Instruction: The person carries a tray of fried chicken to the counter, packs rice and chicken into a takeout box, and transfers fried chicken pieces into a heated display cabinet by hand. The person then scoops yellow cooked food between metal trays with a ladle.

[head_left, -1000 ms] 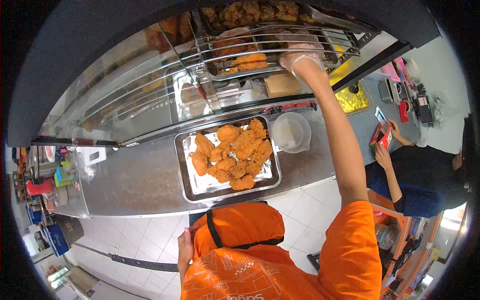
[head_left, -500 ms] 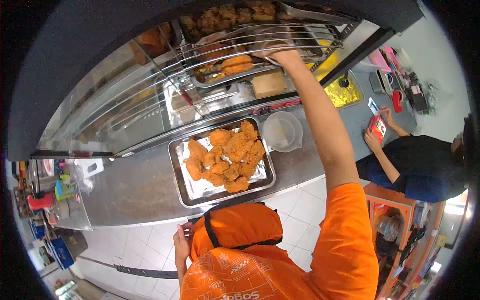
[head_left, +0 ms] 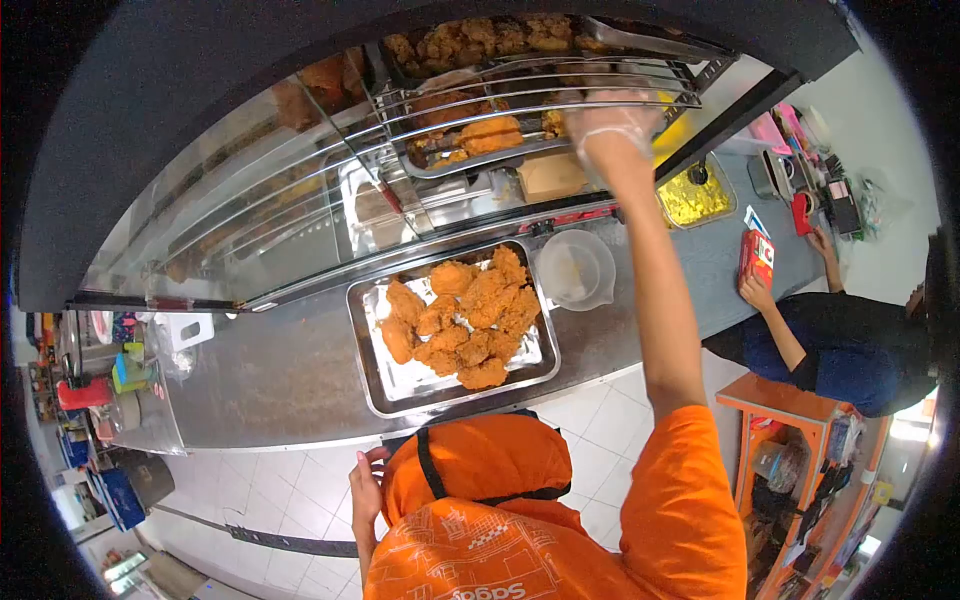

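Observation:
My right hand, in a clear plastic glove, reaches into the glass display cabinet beside the wire rack. Motion blurs its fingers, so I cannot make out whether they hold anything. Just left of it, pieces of fried chicken lie in a metal tray inside the cabinet. My left hand hangs low beside my orange clothing, away from the counter, with its fingers apart and nothing in them. On the counter between my arms, a steel tray holds several pieces of fried chicken.
A translucent plastic jug stands right of the steel tray. A brown box sits in the cabinet's lower part. Along the counter at right are a yellow-lined tray and a co-worker holding a red box.
My right hand has moved to the right inside the cabinet, uncovering more of the tray there. The co-worker's far hand has left the red box. My left hand stays low.

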The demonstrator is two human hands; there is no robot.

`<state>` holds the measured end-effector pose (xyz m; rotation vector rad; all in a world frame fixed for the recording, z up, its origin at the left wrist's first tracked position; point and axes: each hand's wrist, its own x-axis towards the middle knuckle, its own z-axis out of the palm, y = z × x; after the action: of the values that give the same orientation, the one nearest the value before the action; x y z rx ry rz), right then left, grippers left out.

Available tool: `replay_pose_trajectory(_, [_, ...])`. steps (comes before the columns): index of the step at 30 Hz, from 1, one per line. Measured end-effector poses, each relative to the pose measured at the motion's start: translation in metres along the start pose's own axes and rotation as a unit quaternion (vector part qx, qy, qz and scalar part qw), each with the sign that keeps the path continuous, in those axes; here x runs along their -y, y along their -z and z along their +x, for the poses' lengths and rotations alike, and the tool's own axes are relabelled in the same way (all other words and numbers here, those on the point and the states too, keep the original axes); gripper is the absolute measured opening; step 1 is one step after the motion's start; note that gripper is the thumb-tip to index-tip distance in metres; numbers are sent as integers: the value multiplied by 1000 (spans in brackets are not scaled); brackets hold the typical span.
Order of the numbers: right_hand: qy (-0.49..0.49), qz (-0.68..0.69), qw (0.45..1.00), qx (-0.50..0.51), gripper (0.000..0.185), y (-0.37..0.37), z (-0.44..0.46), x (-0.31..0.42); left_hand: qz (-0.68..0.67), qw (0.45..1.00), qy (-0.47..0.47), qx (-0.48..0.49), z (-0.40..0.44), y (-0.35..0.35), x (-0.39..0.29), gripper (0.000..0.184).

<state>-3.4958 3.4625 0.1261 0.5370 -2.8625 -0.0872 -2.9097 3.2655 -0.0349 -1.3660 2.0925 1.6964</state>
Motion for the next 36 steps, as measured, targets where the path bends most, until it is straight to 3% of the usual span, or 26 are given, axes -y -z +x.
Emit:
replay_pose_trajectory(2, [54,88,995,4,57,11,-10,28,20,1000,-11,12,4,-4,-3,75])
replay_pose_trajectory(3, [60,117,984,119,65,29,-10,48,30,999,-21,20,7,-6,-5,75])
replay_pose_trajectory(5, [91,119,979,140,79,26,-16,75,48,997,-36,39,15,-10,-14,75])
replay_pose_trajectory(7, [111,132,977,124,58,21,-14,86,61,996,-44,54,16,-8,-25,74])
replay_pose_trajectory(10, [63,148,979,121,54,32,-14,67,75,995,-61,26,13,-1,-25,74])
replay_pose_trajectory(11, [91,114,979,143,49,19,-5,56,64,997,-51,14,11,1,-22,75])
replay_pose_trajectory(16, [59,29,997,40,42,3,-1,44,41,999,-4,-16,2,2,-1,76])
replay_pose_trajectory(19, [94,29,990,96,41,17,5,66,59,998,0,2,2,-3,-3,74])
replay_pose_trajectory(22, [155,256,953,56,40,6,10,67,102,994,-17,26,7,-8,-19,70])
replay_pose_trajectory(27, [120,260,958,-14,45,-34,72,82,101,994,-33,33,12,-6,-30,80])
replay_pose_trajectory(30, [129,166,978,-11,48,-57,81,83,94,995,-19,23,9,-6,-26,82])
replay_pose_trajectory(36, [75,377,915,123,63,-54,59,38,63,998,12,14,7,-11,-14,74])
